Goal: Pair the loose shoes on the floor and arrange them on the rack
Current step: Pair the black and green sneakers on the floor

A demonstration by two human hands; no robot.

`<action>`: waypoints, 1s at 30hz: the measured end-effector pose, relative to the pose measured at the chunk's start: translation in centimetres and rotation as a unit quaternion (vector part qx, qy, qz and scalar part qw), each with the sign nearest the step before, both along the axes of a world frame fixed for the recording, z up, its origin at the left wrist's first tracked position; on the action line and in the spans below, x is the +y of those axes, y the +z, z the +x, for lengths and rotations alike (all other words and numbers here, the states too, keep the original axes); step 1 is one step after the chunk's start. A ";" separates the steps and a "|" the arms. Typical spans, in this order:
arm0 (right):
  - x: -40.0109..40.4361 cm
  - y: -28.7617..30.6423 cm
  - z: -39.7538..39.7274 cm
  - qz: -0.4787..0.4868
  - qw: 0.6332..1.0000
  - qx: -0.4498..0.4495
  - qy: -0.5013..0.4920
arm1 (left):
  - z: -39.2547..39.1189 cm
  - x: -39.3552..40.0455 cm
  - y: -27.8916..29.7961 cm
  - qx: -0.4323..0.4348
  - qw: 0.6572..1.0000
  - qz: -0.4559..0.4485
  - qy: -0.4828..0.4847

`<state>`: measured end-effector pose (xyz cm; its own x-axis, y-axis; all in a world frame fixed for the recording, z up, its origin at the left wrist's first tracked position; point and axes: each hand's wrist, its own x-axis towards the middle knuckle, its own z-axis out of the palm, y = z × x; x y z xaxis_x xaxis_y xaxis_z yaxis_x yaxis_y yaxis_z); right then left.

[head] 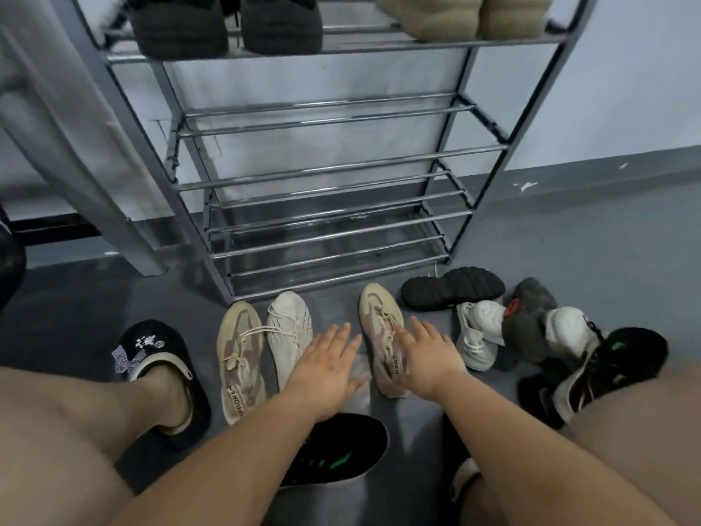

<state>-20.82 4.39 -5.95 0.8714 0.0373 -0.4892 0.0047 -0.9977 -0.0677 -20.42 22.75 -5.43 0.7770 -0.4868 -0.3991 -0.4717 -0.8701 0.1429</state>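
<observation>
A metal shoe rack (333, 172) stands ahead against the wall, with a black pair (227, 24) and a beige pair (462, 17) on its top shelf. On the floor lie a tan knit sneaker (239, 358), a cream sneaker (288, 332) beside it, and a second tan sneaker (379, 336). My left hand (326, 370) hovers flat with straight fingers between the cream and second tan sneaker. My right hand (428, 354) is spread open, its fingers resting on the second tan sneaker's right side.
A jumble at the right holds a black sole-up shoe (451, 288), white sneakers (478, 336), a dark grey shoe (531, 320) and a black-and-green sneaker (607, 370). Another black-and-green sneaker (341, 453) lies under my left forearm. My foot wears a black clog (159, 358). The rack's lower shelves are bare.
</observation>
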 end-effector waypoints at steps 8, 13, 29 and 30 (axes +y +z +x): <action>-9.2 4.9 -0.6 -0.050 0.996 -0.044 -0.066 | 2.7 -6.3 3.0 -0.027 0.998 0.005 -0.065; -17.0 10.2 -0.2 -0.113 0.989 -0.063 -0.073 | 5.4 -14.0 5.9 -0.057 0.993 -0.023 -0.102; -35.1 9.5 -4.1 -0.146 0.973 -0.001 -0.177 | 3.8 -30.8 1.6 0.043 0.977 -0.034 -0.207; -35.3 8.2 -4.5 -0.136 0.974 0.007 -0.183 | 3.5 -31.5 0.9 0.064 0.976 -0.034 -0.206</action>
<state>-25.34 -30.95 2.22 0.7947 -0.4071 -0.4503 -0.3540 -0.9134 0.2011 -16.88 -8.75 -4.53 0.4554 -0.7759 -0.4365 -0.7541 -0.5968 0.2742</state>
